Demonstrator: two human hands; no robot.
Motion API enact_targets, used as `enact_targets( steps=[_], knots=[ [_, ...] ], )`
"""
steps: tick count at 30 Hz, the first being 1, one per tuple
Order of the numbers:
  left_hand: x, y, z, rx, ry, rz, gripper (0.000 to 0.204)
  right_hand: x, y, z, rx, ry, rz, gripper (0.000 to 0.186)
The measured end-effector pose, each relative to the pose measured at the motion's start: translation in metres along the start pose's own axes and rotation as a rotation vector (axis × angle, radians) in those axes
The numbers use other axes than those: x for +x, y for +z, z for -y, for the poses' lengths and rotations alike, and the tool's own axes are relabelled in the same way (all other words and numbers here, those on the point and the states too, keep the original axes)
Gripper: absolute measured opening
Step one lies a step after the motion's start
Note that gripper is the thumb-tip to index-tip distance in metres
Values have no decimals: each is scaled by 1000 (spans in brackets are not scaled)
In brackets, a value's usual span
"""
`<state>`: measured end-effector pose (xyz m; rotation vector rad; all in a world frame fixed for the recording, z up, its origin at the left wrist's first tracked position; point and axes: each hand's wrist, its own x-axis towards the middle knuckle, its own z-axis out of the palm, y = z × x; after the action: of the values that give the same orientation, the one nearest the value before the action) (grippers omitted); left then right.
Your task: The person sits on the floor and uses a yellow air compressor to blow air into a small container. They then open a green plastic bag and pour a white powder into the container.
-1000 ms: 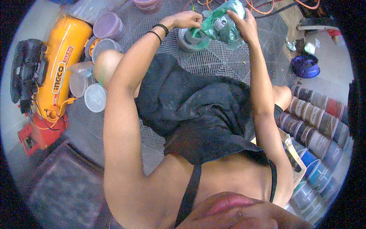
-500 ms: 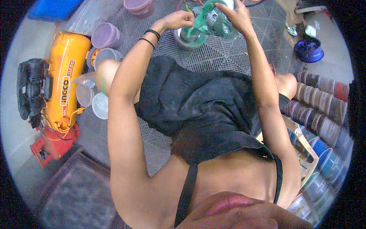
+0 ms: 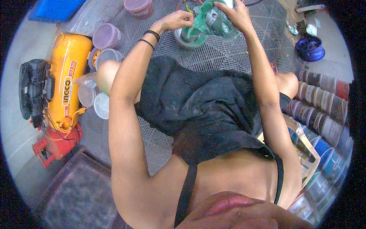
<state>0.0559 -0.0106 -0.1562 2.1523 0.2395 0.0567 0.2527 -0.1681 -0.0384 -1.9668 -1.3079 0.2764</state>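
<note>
Near the top of the head view, both hands are at a crinkled, see-through green plastic bag [image 3: 220,21] with something dark and rounded showing through. My left hand [image 3: 178,20] is closed, thumb and fingers pinching the bag's left edge. On the other side, my right hand [image 3: 237,15] grips the bag's upper right, fingers wrapped round behind it. What the bag contains is too blurred to name. Just under the bag, on the floor mat, stands a round tub [image 3: 190,45] with green on it, partly covered by the bag.
A yellow air compressor [image 3: 69,80] stands at left, near purple-lidded buckets [image 3: 106,36] and clear tubs [image 3: 87,94]. A blue wheel rim [image 3: 310,49] lies at right, above rows of stacked paint cans [image 3: 318,119]. Beneath me is a grey grid mat [image 3: 225,57].
Both hands keep their hold on the green bag, with barely any movement. The view has shifted slightly.
</note>
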Motion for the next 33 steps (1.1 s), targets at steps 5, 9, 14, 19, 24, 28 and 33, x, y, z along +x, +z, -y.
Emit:
enact_targets(
  steps=[5,9,14,19,24,28,33],
  knots=[
    [-1,2,1,16,53,-32,20,-4,-1,13,3,45,-12,61],
    [3,6,5,34,110,-31,22,10,13,-30,-9,-97,7,62],
    [6,10,6,47,90,-68,23,17,15,-40,43,-22,49,62],
    [3,8,3,30,100,-110,24,22,17,-60,141,53,81,64],
    [5,7,-5,110,106,-139,21,23,15,-64,132,52,93,66],
    [5,10,1,141,125,-189,22,25,16,-54,116,24,114,51],
    [5,5,0,215,75,-146,21,24,16,-44,120,74,183,50]
  ],
)
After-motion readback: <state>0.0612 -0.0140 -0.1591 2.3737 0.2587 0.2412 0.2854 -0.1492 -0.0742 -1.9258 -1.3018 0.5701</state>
